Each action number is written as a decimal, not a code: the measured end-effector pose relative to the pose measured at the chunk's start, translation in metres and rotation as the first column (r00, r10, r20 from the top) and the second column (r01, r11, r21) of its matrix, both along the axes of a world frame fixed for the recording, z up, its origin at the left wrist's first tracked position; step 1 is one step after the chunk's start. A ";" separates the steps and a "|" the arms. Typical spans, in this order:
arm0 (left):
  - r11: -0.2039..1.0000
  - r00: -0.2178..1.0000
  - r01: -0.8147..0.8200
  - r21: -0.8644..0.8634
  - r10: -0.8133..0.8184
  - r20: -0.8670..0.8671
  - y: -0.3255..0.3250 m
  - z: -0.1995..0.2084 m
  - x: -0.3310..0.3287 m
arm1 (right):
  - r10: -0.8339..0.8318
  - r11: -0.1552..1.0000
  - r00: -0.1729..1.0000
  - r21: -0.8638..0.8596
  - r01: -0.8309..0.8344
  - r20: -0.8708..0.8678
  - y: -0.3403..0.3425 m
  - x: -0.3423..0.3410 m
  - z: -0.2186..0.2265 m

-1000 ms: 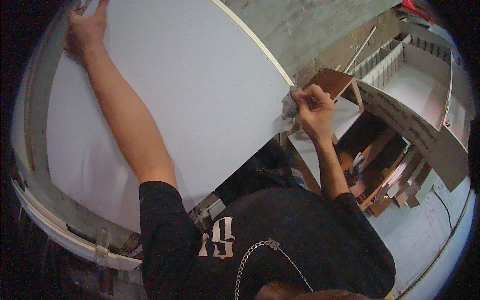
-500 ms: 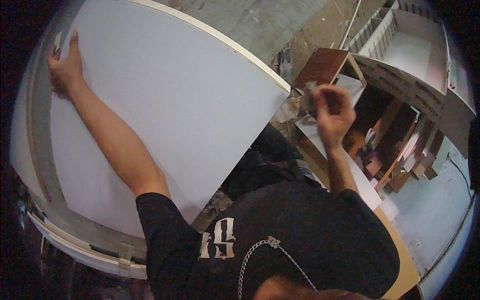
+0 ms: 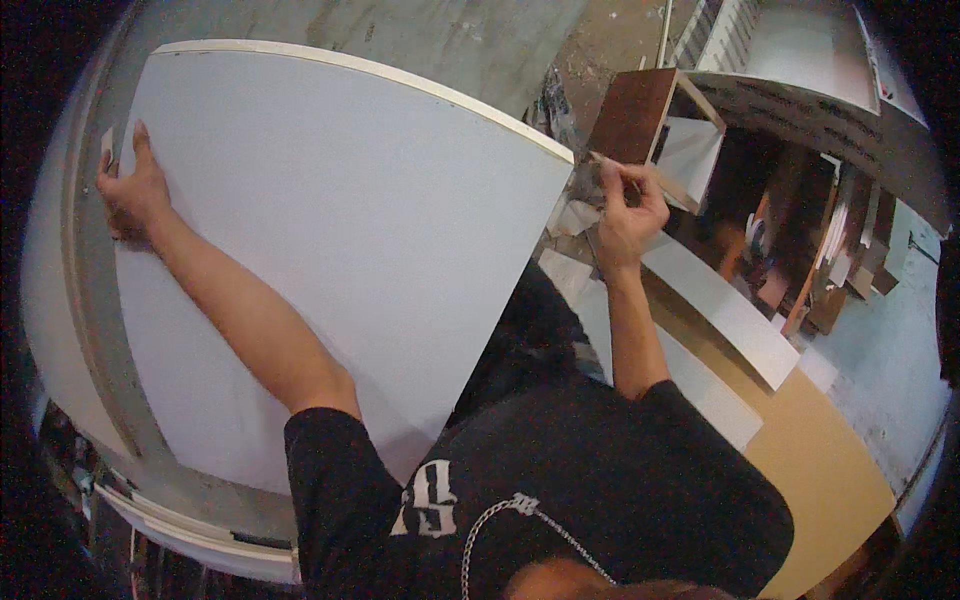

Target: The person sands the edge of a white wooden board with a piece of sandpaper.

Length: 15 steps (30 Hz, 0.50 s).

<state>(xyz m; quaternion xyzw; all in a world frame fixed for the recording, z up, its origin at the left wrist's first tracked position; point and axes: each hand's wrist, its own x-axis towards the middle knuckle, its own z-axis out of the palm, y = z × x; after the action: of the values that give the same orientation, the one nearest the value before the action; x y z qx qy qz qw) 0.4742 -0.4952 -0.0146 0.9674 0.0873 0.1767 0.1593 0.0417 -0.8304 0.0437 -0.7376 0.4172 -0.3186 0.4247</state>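
Observation:
A large white panel (image 3: 350, 200) with a pale cream edge lies tilted in front of me, filling much of the view. My left hand (image 3: 140, 195) grips its left edge, thumb on the white face and fingers reaching over the side. A small pale piece shows beside those fingers; whether they hold it is unclear. Close to the panel's far right corner, my right hand (image 3: 630, 215) is closed in a pinch. Something small and thin seems to stick out at its fingertips, too small to name.
Beyond my right hand stands an open box with a brown side (image 3: 630, 110). Offcuts and strips (image 3: 830, 260) are heaped at the right, near a tan board (image 3: 830, 470) and a narrow white board (image 3: 715, 310). Long boards (image 3: 190, 530) lie at lower left.
My right hand, blurred before, has moved slightly left, nearer the panel's corner, and shows a clear pinch. The view has shifted, revealing the panel's whole far edge. My left hand keeps its grip.

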 end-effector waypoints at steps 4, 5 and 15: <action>0.999 1.000 0.015 -0.035 -0.016 -0.022 -0.006 -0.003 -0.003 | 0.233 0.972 0.954 0.027 -0.232 -0.188 -0.017 0.001 0.015; 0.999 1.000 0.019 -0.032 -0.020 -0.013 -0.004 -0.007 0.002 | 0.322 0.942 0.902 0.003 -0.335 -0.289 -0.020 0.010 0.019; 1.000 0.999 -0.017 0.016 0.018 -0.030 0.005 -0.005 0.006 | 0.398 0.917 0.851 0.139 -0.373 -0.342 -0.032 0.020 0.011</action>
<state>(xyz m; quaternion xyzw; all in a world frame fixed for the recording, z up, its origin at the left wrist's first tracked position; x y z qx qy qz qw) 0.4799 -0.4903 -0.0192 0.9704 0.0968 0.1642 0.1486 0.0621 -0.8620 0.0542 -0.8376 0.3423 -0.0706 0.4198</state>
